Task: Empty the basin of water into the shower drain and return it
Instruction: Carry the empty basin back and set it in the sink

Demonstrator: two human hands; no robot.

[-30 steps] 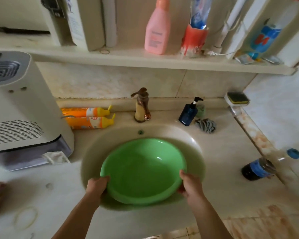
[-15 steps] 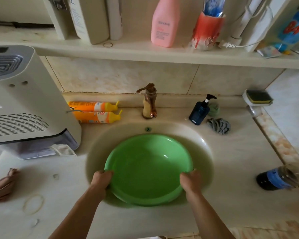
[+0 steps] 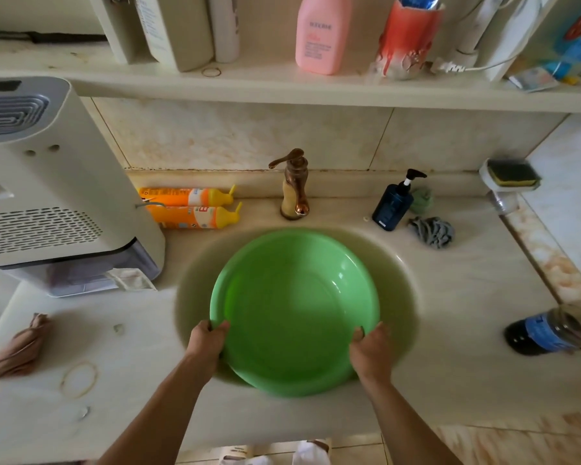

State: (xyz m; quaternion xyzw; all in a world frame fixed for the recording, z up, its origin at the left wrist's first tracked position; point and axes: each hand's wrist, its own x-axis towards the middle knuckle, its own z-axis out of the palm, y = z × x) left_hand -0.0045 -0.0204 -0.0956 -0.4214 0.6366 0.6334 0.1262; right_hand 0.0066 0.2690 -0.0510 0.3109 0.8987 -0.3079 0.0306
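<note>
Compared with the earlier frame, both hands sit slightly nearer the front of the green basin (image 3: 294, 307), and the view has shifted so more of the worktop's left end shows.

The worktop (image 3: 467, 330) runs the full width, bounded at the back by a tiled wall and at the right by a tiled ledge. An overhead shelf (image 3: 282, 85) limits the room above the back edge. A white appliance (image 3: 47, 196) occupies the left rear, its front corner just beside the sink (image 3: 399, 280) rim.

The basin sits inside the sink bowl, its front rim overlapping the sink's front edge; a gap remains between basin and sink wall at the back and right. The tap (image 3: 294, 186) stands behind the basin, apart from it.

The left hand (image 3: 207, 344) grips the basin's front-left rim, fingers curled under it. The right hand (image 3: 369, 352) grips the front-right rim likewise.

A dark bottle (image 3: 547, 332) lies near the right edge. Two orange tubes (image 3: 192, 208) lie behind the sink at left.
</note>
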